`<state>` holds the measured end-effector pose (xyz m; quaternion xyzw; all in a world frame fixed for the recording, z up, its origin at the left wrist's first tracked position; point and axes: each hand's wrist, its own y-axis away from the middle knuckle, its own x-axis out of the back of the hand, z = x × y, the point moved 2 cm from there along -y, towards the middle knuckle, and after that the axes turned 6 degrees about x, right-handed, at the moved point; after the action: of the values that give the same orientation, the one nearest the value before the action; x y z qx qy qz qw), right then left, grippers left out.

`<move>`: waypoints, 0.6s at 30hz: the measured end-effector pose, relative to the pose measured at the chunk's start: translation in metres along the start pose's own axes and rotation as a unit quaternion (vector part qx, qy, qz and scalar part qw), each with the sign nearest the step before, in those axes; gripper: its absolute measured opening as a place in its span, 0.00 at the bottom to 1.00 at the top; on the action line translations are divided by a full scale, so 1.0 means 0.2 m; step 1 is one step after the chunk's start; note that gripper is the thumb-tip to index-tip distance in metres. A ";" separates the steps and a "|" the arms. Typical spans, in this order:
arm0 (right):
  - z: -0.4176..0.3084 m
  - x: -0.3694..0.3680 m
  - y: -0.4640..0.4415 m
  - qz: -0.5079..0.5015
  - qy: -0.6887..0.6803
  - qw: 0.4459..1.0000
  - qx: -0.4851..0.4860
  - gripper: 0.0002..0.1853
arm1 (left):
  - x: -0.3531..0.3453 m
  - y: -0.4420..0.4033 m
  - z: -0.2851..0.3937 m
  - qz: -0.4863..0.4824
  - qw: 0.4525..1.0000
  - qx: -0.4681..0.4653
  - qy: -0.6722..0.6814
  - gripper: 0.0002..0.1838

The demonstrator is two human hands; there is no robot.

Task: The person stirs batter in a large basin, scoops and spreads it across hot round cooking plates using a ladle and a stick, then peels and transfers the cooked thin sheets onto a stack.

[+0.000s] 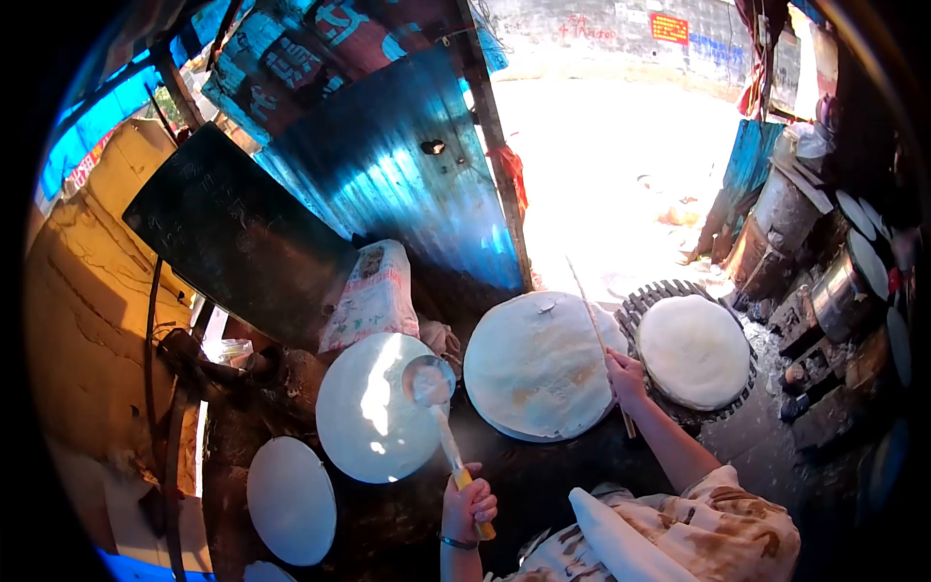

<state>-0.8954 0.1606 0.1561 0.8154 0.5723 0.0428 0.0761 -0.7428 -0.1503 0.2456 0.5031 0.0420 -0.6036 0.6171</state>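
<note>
My left hand point(468, 502) is closed round the yellow handle of a ladle point(449, 441). The ladle's round bowl, with something pale in it, is over the right part of a round white surface point(354, 407). My right hand point(626, 376) grips a long thin stick point(590, 310), which slants across the right side of a large round flatbread point(533, 364). Beyond my right hand, a smaller round flatbread point(694, 351) rests on a dark ridged round base.
Another white disc point(291, 501) is at the lower left. A printed sack point(373, 296) stands behind the white surface, beside a dark board point(238, 233). Metal cans and pale debris crowd the right side. Blue corrugated sheet point(398, 155) forms the back wall.
</note>
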 end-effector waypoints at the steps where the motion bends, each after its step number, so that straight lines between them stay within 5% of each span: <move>1: 0.00 0.07 -0.03 0.000 0.000 1.000 -0.003 0.19 | -0.11 -0.12 -0.01 -0.001 0.999 0.015 -0.029 0.14; 7: 0.00 0.28 -0.16 0.025 0.038 0.999 0.001 0.18 | -0.51 -0.94 -0.22 0.097 0.959 0.013 -0.265 0.16; 9: 0.05 0.27 -0.25 -0.009 0.161 0.984 0.077 0.19 | -0.51 -1.16 -0.28 0.165 0.873 -0.081 -0.452 0.16; 13: 0.06 0.15 -0.29 -0.104 0.298 0.940 0.133 0.14 | -0.52 -1.24 -0.36 0.233 0.836 -0.086 -0.490 0.16; 18: 0.03 0.12 -0.21 -0.154 0.394 0.905 0.048 0.12 | -0.51 -1.19 -0.42 0.189 0.937 -0.020 -0.294 0.15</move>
<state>-0.9257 0.1969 0.1433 0.6363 0.6753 0.3211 -0.1896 -0.9105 0.0336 0.1350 0.2895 -0.2249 -0.5959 0.7145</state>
